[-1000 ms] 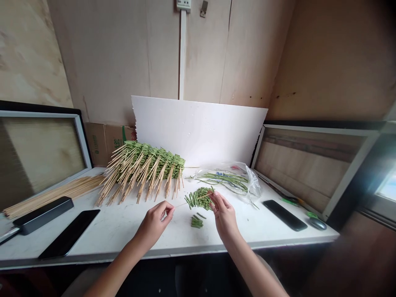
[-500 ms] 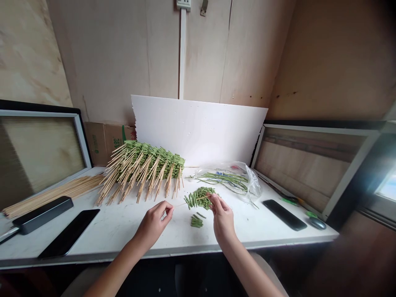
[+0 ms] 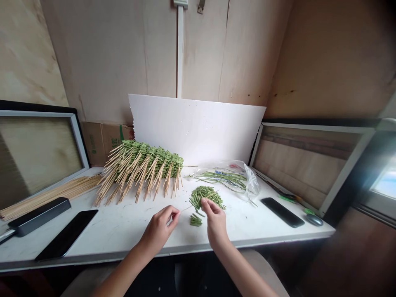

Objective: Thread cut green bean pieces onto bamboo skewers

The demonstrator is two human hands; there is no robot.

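My left hand (image 3: 162, 227) is closed in a pinch on a thin bamboo skewer (image 3: 186, 208), which points right toward the other hand. My right hand (image 3: 214, 220) is also pinched, in line with the skewer's far end; what sits between its fingertips is hidden. Just behind it lies a pile of short green cut stems (image 3: 206, 194), which look like garlic scape pieces. Some pieces at the pile's left edge overlap the skewer's line, and I cannot tell whether they are threaded on it. A small group of cut pieces (image 3: 195, 220) lies on the white table (image 3: 123, 231) between my hands.
Filled skewers (image 3: 145, 165) are stacked at the back left, beside loose bamboo skewers (image 3: 55, 194). Long green stems (image 3: 222, 178) lie in a clear plastic bag (image 3: 253, 183). Phones (image 3: 69, 235) (image 3: 282, 212), a black box (image 3: 40, 216) and a mouse (image 3: 314, 219) flank the work area.
My left hand has moved slightly right and my right hand slightly left and down, so they are closer together. More of the pile shows behind the right hand. The view has shifted slightly.
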